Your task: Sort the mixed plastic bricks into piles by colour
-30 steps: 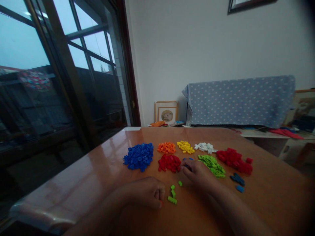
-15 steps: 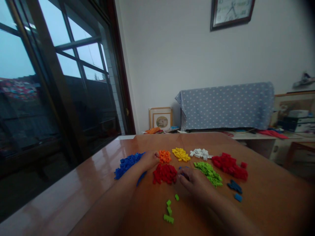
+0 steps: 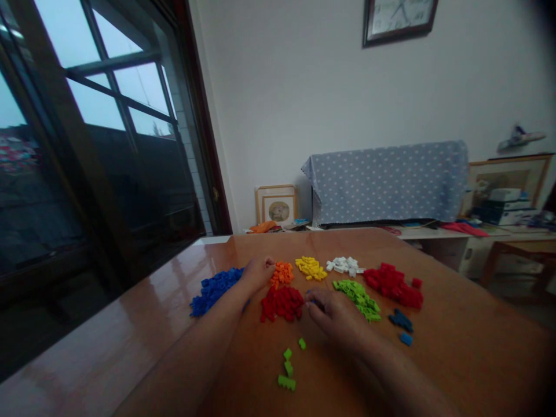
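Note:
My left hand (image 3: pixel 258 274) is closed, fingers curled, at the back left edge of a pile of orange toy bricks (image 3: pixel 283 274). Whatever its fingers hold is hidden. Under and beside my left forearm lies a heap of blue bricks (image 3: pixel 216 292). My right hand (image 3: pixel 333 311) hovers low with thumb and fingers pinched together, just right of a dark red pile (image 3: pixel 282 303). A bit of blue shows by its fingertips, but I cannot tell whether it is held. Lime green bricks (image 3: pixel 358 300) lie just behind that hand.
Yellow bricks (image 3: pixel 311 268), white bricks (image 3: pixel 344 266) and a larger red heap (image 3: pixel 394 285) lie farther back. A few dark blue pieces (image 3: pixel 401 320) are at the right. Several loose green bricks (image 3: pixel 287 367) lie in front, on the brown table (image 3: pixel 243 382).
The view has turned slightly, so the table's contents sit a little farther left. My left hand has risen slightly beside the orange pile. My right hand stays by the dark red pile.

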The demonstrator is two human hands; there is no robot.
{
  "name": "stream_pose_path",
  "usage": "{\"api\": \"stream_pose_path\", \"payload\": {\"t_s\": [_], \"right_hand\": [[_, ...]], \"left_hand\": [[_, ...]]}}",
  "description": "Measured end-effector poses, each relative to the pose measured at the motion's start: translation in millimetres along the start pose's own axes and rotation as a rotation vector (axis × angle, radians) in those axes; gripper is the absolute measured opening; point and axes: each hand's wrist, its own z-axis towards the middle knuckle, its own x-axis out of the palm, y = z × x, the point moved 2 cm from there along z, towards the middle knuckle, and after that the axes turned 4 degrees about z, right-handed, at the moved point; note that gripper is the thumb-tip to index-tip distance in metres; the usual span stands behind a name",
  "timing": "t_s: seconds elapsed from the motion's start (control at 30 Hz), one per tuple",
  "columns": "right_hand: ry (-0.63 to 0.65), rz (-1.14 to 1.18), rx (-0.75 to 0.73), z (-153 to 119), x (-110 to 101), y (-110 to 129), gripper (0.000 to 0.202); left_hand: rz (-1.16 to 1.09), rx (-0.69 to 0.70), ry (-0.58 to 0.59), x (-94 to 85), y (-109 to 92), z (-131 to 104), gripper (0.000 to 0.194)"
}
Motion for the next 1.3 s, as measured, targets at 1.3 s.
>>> {"api": "stream_pose_path", "payload": {"t_s": [1.3], "right_hand": [[-0.054,-0.071,0.416,-6.5,-53.5,-69.1,0.015]], "left_hand": [[-0.203,0.077,0.603,-3.7,-58.1,-149.1,0.019]]}}
